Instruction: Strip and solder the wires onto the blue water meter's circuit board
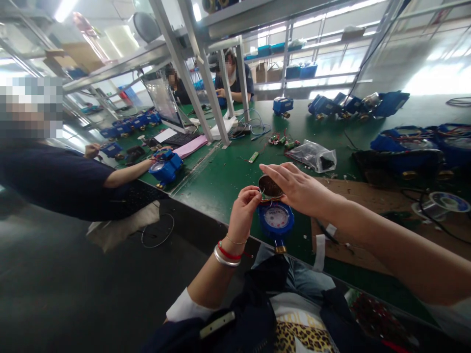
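Observation:
A blue water meter (276,216) with a round dial and a brass fitting stands at the bench's front edge, directly before me. Just behind its dial is a round, dark brown-faced piece (270,187), tilted up. My right hand (294,189) curves over that piece from the right, fingers long and close together, gripping its edge; the thumb is partly hidden. From the left, my left hand (247,203) pinches a thin pale wire (262,192) beside the piece, with fingertips and thumb together. A bracelet and a red band circle the left wrist.
Behind the hands lie a clear plastic bag (312,156), a small green part (253,157) and wired parts (282,140). Cardboard (346,220), a wire spool (441,206) and more blue meters (405,139) are rightward. At left, a co-worker's hand (156,159) touches another meter (165,167).

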Demonstrator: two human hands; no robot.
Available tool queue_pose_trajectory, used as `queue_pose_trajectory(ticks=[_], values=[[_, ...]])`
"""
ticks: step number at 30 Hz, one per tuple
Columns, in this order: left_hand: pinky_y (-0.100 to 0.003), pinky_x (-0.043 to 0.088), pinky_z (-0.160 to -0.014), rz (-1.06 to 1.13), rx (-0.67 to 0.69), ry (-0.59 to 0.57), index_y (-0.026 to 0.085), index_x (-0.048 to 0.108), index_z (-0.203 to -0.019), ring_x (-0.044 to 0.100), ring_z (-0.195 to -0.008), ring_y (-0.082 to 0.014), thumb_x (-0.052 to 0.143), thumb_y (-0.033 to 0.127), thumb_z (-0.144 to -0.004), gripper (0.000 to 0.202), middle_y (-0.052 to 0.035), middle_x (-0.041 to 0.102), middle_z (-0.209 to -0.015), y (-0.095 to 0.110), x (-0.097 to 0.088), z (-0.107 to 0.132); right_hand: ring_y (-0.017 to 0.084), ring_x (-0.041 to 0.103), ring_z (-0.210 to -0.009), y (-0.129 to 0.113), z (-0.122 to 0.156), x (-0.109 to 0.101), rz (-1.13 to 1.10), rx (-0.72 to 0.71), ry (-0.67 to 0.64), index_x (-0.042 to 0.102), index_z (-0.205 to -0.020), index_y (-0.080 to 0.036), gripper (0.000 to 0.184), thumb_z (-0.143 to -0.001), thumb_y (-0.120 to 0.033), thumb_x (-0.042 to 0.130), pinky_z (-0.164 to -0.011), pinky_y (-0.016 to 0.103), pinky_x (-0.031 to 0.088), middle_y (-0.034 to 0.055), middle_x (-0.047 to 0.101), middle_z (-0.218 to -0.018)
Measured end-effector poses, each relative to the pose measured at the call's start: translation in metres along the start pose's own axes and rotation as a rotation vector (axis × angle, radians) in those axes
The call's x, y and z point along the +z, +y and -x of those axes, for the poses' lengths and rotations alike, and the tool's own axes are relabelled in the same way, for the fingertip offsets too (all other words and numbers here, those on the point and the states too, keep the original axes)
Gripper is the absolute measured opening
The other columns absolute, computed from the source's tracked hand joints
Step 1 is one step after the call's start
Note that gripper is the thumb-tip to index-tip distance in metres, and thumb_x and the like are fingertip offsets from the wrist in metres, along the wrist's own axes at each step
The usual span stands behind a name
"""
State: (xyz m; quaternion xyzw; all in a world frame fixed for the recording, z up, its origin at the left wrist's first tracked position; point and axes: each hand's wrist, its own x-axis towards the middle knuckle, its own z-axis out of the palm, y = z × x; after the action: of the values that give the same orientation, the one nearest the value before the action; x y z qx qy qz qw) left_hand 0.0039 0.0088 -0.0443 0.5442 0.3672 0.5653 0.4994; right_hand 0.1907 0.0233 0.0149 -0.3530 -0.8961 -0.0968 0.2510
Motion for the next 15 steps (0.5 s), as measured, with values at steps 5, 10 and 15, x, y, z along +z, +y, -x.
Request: queue_pose_trajectory(ticks=[5,10,15], values=[[-0.024,0.041,-0.084,0.01,-0.035,0.003,0.011,0.064,-0.084,0.051,-0.093,-0.0141,0.062,0.034,-0.082,0.023,-0.0094,0.052,-0.109,0.003,0.004,0.0,0.024,0.038,-0.115,-0.007,-0.003,-0.003,0.064,-0.051,-0.005,0.01,-0.151,-0.018,0.083,-0.08,-0.014,0.053,-0.104,0.037,0.037,0.0046,0.039,-0.137],[-0.024,0.041,-0.082,0.001,-0.044,0.01,0.01,0.062,-0.081,0.051,-0.09,-0.0144,0.063,0.035,-0.081,0.026,-0.0097,0.054,-0.105,0.004,0.005,-0.001,0.024,0.037,-0.112,-0.014,-0.004,-0.007,0.156,-0.094,-0.018,0.014,-0.151,-0.015,0.069,-0.089,-0.016,0.044,-0.102,0.039,0.037,0.0061,0.04,-0.137],[-0.026,0.041,-0.081,-0.011,-0.062,0.022,0.009,0.063,-0.082,0.051,-0.09,-0.015,0.062,0.037,-0.082,0.028,-0.0111,0.054,-0.108,0.004,0.005,-0.002,0.023,0.036,-0.113,-0.021,-0.004,-0.008,0.147,-0.101,-0.05,0.02,-0.15,-0.02,0.062,-0.092,-0.021,0.043,-0.099,0.039,0.037,0.0034,0.04,-0.138]])
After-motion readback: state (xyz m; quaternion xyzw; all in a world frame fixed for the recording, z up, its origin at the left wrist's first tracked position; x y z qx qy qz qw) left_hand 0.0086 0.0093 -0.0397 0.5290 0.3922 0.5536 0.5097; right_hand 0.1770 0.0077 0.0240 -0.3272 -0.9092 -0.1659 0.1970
